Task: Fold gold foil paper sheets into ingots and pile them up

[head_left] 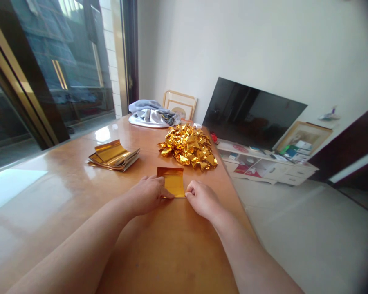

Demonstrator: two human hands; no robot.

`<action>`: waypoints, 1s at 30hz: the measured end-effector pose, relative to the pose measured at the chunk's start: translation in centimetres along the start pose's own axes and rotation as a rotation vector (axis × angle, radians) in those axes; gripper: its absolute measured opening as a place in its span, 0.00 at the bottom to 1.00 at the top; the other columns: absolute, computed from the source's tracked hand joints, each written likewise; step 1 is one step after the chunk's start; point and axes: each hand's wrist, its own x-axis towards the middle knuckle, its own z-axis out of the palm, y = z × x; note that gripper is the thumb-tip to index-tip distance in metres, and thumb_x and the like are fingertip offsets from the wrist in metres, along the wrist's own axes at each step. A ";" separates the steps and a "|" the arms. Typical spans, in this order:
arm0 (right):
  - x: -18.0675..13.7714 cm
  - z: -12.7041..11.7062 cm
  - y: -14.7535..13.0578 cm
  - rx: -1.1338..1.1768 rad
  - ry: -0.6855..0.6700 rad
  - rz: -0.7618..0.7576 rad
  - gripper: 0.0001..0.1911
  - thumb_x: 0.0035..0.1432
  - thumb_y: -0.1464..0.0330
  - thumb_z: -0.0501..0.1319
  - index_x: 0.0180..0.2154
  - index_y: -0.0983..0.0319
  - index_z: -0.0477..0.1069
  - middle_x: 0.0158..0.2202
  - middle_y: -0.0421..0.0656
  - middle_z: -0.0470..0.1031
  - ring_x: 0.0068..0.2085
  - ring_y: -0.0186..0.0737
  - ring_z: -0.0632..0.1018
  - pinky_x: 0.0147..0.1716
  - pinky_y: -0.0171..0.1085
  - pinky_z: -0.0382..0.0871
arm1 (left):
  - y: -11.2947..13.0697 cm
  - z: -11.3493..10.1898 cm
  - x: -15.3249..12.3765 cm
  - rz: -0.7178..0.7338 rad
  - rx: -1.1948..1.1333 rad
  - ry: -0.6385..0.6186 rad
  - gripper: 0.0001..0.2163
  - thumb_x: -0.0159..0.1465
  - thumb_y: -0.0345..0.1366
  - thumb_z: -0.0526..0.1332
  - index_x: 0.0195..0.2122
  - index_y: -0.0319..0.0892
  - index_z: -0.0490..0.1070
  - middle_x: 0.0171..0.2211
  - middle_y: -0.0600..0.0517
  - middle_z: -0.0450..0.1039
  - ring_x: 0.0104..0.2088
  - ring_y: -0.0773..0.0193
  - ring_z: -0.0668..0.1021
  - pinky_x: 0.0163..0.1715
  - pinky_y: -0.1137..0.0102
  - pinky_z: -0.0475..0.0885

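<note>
A sheet of gold foil paper [175,184] lies on the table in front of me, its far edge curling up and its near edge showing a narrow fold. My left hand [149,192] grips its left side, thumb stretched along the near edge and fingers bent over the surface. At the near right corner, my right hand [200,197] is closed with thumb and forefinger pinched on the edge. Beyond the sheet is a heap of folded gold foil pieces [188,145]. To the left sits a stack of gold foil sheets [113,156], loosely curled.
The glossy wooden table [168,253] drops off along its right edge. At its far end lie bundled grey-blue cloths [151,112] near a leaning picture frame [180,102]. A large television [251,112] and a low white cabinet [270,168] stand against the wall.
</note>
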 end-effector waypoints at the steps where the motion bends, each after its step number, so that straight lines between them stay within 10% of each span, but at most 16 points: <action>1: -0.2 -0.4 -0.2 -0.026 -0.002 0.005 0.03 0.62 0.68 0.60 0.34 0.59 0.71 0.35 0.40 0.78 0.34 0.35 0.74 0.30 0.34 0.54 | 0.1 0.0 0.0 -0.004 0.000 -0.002 0.14 0.66 0.37 0.59 0.42 0.63 0.83 0.35 0.49 0.71 0.38 0.55 0.71 0.36 0.66 0.59; 13: -4.2 -1.7 -4.6 -0.443 -0.315 -0.208 0.35 0.59 0.74 0.55 0.68 0.65 0.60 0.42 0.58 0.82 0.40 0.55 0.83 0.34 0.42 0.69 | -0.4 0.4 0.1 0.000 -0.085 0.006 0.15 0.63 0.34 0.60 0.42 0.63 0.83 0.33 0.50 0.70 0.35 0.57 0.71 0.36 0.67 0.60; 19: -4.1 -2.3 -4.6 -0.455 -0.342 -0.135 0.34 0.57 0.74 0.57 0.66 0.66 0.62 0.42 0.58 0.82 0.41 0.56 0.83 0.34 0.43 0.70 | -0.4 0.4 0.1 -0.032 -0.108 0.001 0.13 0.66 0.41 0.59 0.44 0.61 0.83 0.34 0.49 0.72 0.36 0.57 0.72 0.36 0.67 0.60; 24: -4.0 -2.5 -4.5 -0.424 -0.233 -0.041 0.16 0.62 0.72 0.54 0.46 0.64 0.78 0.38 0.56 0.81 0.40 0.54 0.81 0.36 0.43 0.68 | -0.5 0.6 0.1 -0.008 -0.092 0.007 0.13 0.66 0.40 0.59 0.43 0.61 0.83 0.34 0.49 0.73 0.35 0.58 0.72 0.33 0.68 0.59; 30: -3.9 -1.5 -4.9 -0.335 -0.008 -0.264 0.16 0.64 0.74 0.53 0.49 0.62 0.75 0.46 0.52 0.75 0.49 0.50 0.72 0.49 0.43 0.64 | -0.1 0.3 0.1 -0.029 -0.111 0.008 0.13 0.64 0.36 0.60 0.42 0.60 0.83 0.31 0.50 0.70 0.34 0.58 0.71 0.36 0.67 0.61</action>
